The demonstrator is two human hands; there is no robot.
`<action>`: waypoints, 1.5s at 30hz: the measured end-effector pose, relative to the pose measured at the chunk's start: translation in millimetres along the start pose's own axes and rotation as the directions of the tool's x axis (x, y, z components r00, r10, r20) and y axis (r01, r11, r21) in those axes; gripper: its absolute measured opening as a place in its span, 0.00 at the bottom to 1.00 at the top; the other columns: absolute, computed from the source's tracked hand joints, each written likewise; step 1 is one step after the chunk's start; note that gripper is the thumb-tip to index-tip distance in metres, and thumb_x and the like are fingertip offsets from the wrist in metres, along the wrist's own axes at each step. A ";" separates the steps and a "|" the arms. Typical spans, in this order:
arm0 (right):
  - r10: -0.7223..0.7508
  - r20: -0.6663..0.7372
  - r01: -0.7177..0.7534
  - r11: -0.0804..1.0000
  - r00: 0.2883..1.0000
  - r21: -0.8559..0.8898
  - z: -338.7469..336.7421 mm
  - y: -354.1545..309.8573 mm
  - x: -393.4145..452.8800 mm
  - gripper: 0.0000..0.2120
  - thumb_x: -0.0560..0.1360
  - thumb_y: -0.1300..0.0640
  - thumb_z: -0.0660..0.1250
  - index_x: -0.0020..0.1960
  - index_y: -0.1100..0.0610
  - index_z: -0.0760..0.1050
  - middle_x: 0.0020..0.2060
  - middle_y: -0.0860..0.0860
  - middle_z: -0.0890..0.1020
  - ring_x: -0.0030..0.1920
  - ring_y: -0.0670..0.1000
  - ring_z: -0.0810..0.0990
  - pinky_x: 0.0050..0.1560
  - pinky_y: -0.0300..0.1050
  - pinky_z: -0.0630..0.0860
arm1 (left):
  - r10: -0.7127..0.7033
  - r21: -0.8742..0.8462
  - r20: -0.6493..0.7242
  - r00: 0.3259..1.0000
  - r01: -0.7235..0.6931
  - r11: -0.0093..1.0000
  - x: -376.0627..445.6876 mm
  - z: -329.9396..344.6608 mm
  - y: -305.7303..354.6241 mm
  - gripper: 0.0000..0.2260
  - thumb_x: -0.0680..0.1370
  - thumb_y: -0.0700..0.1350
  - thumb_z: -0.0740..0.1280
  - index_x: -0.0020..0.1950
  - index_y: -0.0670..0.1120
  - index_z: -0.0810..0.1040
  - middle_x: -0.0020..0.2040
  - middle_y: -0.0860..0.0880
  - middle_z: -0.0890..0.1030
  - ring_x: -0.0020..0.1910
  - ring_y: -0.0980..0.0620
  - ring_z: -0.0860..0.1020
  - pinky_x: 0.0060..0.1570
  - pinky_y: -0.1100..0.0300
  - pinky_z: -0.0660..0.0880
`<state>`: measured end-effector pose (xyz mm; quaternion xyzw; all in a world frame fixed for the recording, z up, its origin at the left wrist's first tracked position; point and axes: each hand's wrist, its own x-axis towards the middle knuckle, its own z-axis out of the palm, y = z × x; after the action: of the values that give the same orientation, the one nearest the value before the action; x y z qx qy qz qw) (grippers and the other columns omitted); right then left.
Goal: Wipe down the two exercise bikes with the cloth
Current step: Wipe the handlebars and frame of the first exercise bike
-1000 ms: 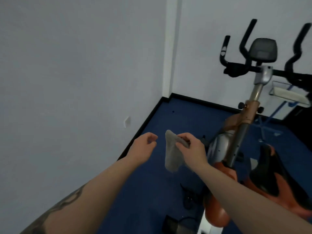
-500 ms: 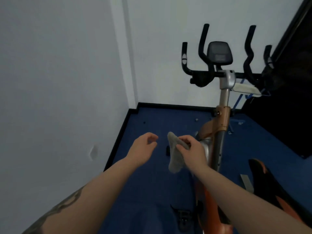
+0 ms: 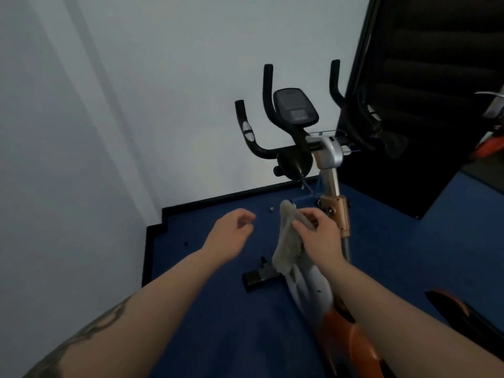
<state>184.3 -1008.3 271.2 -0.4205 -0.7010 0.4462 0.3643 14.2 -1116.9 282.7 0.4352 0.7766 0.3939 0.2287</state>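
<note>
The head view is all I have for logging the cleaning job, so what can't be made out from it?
- Second exercise bike: only an orange and silver sliver shows; the right edge cuts it off.
- Near exercise bike: its right handlebar is lost against the dark panel; the saddle is cut by the edge.
- Console: display too dim to read.
- Cloth: the right hand gripping it hides part.
- Left hand: empty, loosely curled.

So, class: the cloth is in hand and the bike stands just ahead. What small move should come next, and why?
Probably lift the right hand, which grips the cloth, up to the black handlebars and begin wiping. The cloth hangs in front of the bike's post and appears to touch nothing yet. The left hand holds nothing and could steady the bike.
</note>
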 end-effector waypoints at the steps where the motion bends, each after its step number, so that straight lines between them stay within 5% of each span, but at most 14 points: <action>1: 0.009 -0.034 -0.009 1.000 0.999 0.007 3.0 -4.3 7.9 0.08 0.76 0.58 0.70 0.54 0.52 0.78 0.45 0.42 0.80 0.47 0.41 0.78 0.46 0.37 0.77 | 0.018 -0.007 0.006 1.000 -0.017 1.000 14.1 -7.0 0.0 0.10 0.80 0.42 0.63 0.59 0.53 0.77 0.58 0.55 0.78 0.59 0.56 0.75 0.58 0.62 0.70; 9: 0.027 -0.215 -0.027 1.000 0.976 0.002 -6.0 -25.4 70.2 0.12 0.74 0.55 0.72 0.56 0.49 0.75 0.46 0.41 0.78 0.44 0.37 0.77 0.36 0.27 0.72 | 0.153 -0.056 0.037 0.987 -0.151 0.987 98.4 -13.0 21.1 0.10 0.80 0.40 0.64 0.58 0.52 0.77 0.56 0.55 0.78 0.56 0.56 0.76 0.54 0.64 0.70; 13: 0.050 -0.326 -0.034 0.998 0.944 0.055 -15.0 -38.6 105.7 0.13 0.74 0.54 0.73 0.54 0.48 0.72 0.46 0.44 0.79 0.45 0.41 0.78 0.37 0.31 0.72 | 0.181 -0.109 -0.041 0.983 -0.184 0.977 129.6 -2.1 40.4 0.11 0.79 0.37 0.63 0.59 0.47 0.78 0.54 0.54 0.78 0.45 0.63 0.76 0.39 0.76 0.70; 16: -0.015 -0.362 0.045 0.996 0.932 0.075 -15.1 -42.5 133.6 0.11 0.74 0.56 0.72 0.52 0.49 0.72 0.46 0.44 0.79 0.46 0.39 0.78 0.39 0.28 0.73 | 0.172 -0.090 -0.122 0.978 -0.183 0.979 155.5 7.4 52.7 0.11 0.80 0.39 0.62 0.59 0.50 0.78 0.54 0.55 0.77 0.44 0.63 0.76 0.37 0.72 0.70; 19: -0.080 -0.264 0.092 0.995 0.961 0.035 -4.0 -38.2 155.2 0.08 0.77 0.56 0.69 0.54 0.50 0.74 0.46 0.40 0.78 0.46 0.34 0.75 0.41 0.24 0.71 | 0.137 -0.104 -0.224 0.965 -0.163 0.981 180.2 17.0 63.9 0.12 0.80 0.40 0.61 0.61 0.48 0.78 0.57 0.52 0.78 0.49 0.57 0.76 0.47 0.64 0.70; 21: -0.114 -0.103 0.111 0.993 0.988 -0.031 7.9 -28.5 163.2 0.05 0.80 0.55 0.64 0.54 0.50 0.77 0.47 0.43 0.80 0.47 0.34 0.76 0.47 0.31 0.72 | 0.142 -0.119 -0.248 0.958 -0.176 0.977 191.5 24.9 67.7 0.12 0.81 0.41 0.61 0.63 0.47 0.77 0.58 0.51 0.79 0.52 0.57 0.75 0.51 0.65 0.69; 24: -0.200 0.138 0.232 0.933 0.970 -0.275 24.5 0.5 165.8 0.13 0.82 0.55 0.60 0.63 0.55 0.79 0.66 0.51 0.76 0.64 0.48 0.73 0.67 0.44 0.67 | 0.168 -0.127 -0.229 0.959 -0.200 0.971 196.8 38.7 62.5 0.14 0.83 0.44 0.59 0.67 0.46 0.75 0.62 0.50 0.78 0.56 0.57 0.75 0.57 0.64 0.70; 29: -0.502 0.058 0.408 0.626 0.863 -0.664 23.5 26.2 172.3 0.18 0.76 0.50 0.69 0.66 0.47 0.77 0.68 0.49 0.75 0.66 0.55 0.71 0.62 0.58 0.68 | 0.178 -0.167 -0.194 0.965 -0.211 0.963 190.3 58.3 46.4 0.17 0.84 0.45 0.57 0.73 0.48 0.69 0.67 0.57 0.72 0.66 0.61 0.69 0.62 0.74 0.63; 33: -0.501 0.064 0.450 0.706 0.863 -0.547 24.4 32.8 196.6 0.18 0.78 0.54 0.67 0.67 0.54 0.76 0.73 0.51 0.69 0.75 0.56 0.62 0.72 0.58 0.63 | 0.186 -0.177 -0.197 0.962 -0.222 0.959 191.1 65.5 38.4 0.19 0.84 0.46 0.58 0.75 0.49 0.66 0.70 0.60 0.68 0.69 0.65 0.65 0.65 0.77 0.59; 38: -0.524 -0.087 0.441 0.785 0.847 -0.435 32.9 30.5 196.8 0.10 0.76 0.63 0.69 0.57 0.60 0.82 0.66 0.52 0.77 0.71 0.55 0.68 0.64 0.48 0.70 | 0.185 -0.246 -0.247 0.951 -0.246 0.937 189.8 72.5 33.1 0.18 0.83 0.45 0.59 0.74 0.50 0.67 0.69 0.62 0.69 0.65 0.75 0.66 0.62 0.79 0.61; 41: -0.556 -0.004 0.493 0.739 0.831 -0.459 34.7 36.4 179.9 0.15 0.81 0.55 0.60 0.62 0.60 0.79 0.66 0.52 0.76 0.74 0.52 0.64 0.75 0.57 0.57 | 0.206 -0.254 -0.234 0.950 -0.265 0.930 189.7 71.1 30.6 0.18 0.83 0.46 0.60 0.74 0.51 0.68 0.68 0.64 0.69 0.65 0.75 0.65 0.62 0.79 0.61; 43: -0.495 0.085 0.476 0.753 0.865 -0.454 37.5 36.9 170.9 0.23 0.82 0.47 0.54 0.71 0.59 0.71 0.72 0.49 0.69 0.77 0.47 0.55 0.78 0.53 0.46 | 0.206 -0.294 -0.209 0.956 -0.262 0.919 191.5 68.4 29.1 0.18 0.83 0.46 0.60 0.73 0.52 0.68 0.68 0.63 0.69 0.66 0.74 0.66 0.62 0.78 0.62; 45: -0.492 0.141 0.498 0.738 0.859 -0.457 37.3 35.3 175.1 0.24 0.82 0.48 0.59 0.73 0.59 0.68 0.73 0.50 0.68 0.77 0.48 0.55 0.78 0.50 0.44 | 0.191 -0.356 -0.177 0.965 -0.244 0.902 192.8 66.5 26.9 0.18 0.83 0.45 0.59 0.73 0.52 0.68 0.70 0.61 0.70 0.68 0.71 0.66 0.63 0.77 0.62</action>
<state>93.9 -851.3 249.5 -0.2932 -0.8769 0.1486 0.3508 -25.7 -916.1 263.2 0.4393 0.6474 0.5872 0.2078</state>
